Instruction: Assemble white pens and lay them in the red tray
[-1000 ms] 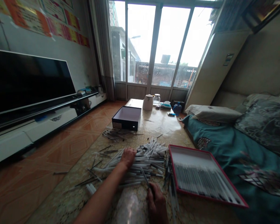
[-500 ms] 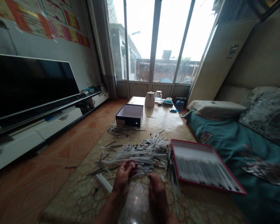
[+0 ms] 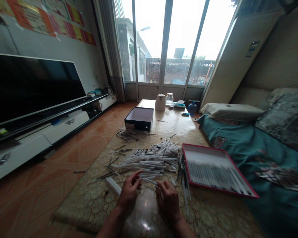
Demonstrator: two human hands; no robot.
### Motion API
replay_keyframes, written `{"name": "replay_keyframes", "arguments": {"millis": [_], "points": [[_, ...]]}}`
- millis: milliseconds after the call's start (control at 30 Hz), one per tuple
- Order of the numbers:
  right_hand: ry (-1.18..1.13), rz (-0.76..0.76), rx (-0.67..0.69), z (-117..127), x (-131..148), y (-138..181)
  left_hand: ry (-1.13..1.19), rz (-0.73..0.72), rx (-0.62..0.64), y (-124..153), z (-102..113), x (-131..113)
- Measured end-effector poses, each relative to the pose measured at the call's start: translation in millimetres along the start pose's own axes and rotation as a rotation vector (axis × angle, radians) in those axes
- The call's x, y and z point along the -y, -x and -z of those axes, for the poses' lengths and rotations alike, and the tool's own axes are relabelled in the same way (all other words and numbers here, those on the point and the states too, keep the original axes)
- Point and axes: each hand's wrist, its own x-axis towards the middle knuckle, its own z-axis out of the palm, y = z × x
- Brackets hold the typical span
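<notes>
My right hand (image 3: 168,198) pinches a thin grey pen-like stick (image 3: 150,181) between thumb and fingers, its far end pointing left. Close to that end, my left hand (image 3: 129,187) has its thumb and fingers drawn together; a small pale bit shows there, too little to name. Just beyond both hands lies a loose pile of white tubes (image 3: 149,162), some with dark ends. Left of my left hand rests a small bundle of clear tubes (image 3: 113,185). A red-rimmed box (image 3: 185,158) at the right holds a row of similar slim sticks with dark tips.
On the patterned table (image 3: 89,211), a dark box (image 3: 139,125) stands farther back near scattered dark sticks (image 3: 129,135). A kettle (image 3: 160,102), glass jar (image 3: 169,99) and tissue pack (image 3: 179,104) are at the far end. A sofa (image 3: 228,142) flanks the right side.
The stick in my right hand now lies flatter, and my right hand has opened out from a tighter curl. My left hand has shifted slightly left. The camera view has tilted a little.
</notes>
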Motion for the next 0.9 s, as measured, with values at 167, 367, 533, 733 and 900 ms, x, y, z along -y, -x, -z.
{"name": "replay_keyframes", "arguments": {"millis": [167,367,533,733,900], "points": [[-0.013,-0.017,0.011,2.1,0.9,-0.5,-0.029,0.012,-0.024,-3.5,5.9,-1.6],[-0.019,0.003,0.011,0.8,-0.4,-0.1,0.131,0.138,-0.061,-1.4,1.3,0.3],[-0.017,0.018,0.007,2.9,1.2,-0.8,0.181,0.184,-0.048,-2.0,-1.6,2.7],[-0.014,0.041,-0.002,4.9,3.5,-2.1,0.170,0.207,0.017,-2.2,-3.9,2.9],[0.011,0.033,0.041,2.0,4.3,-2.2,0.378,0.276,-0.061,2.0,-14.7,7.9]]}}
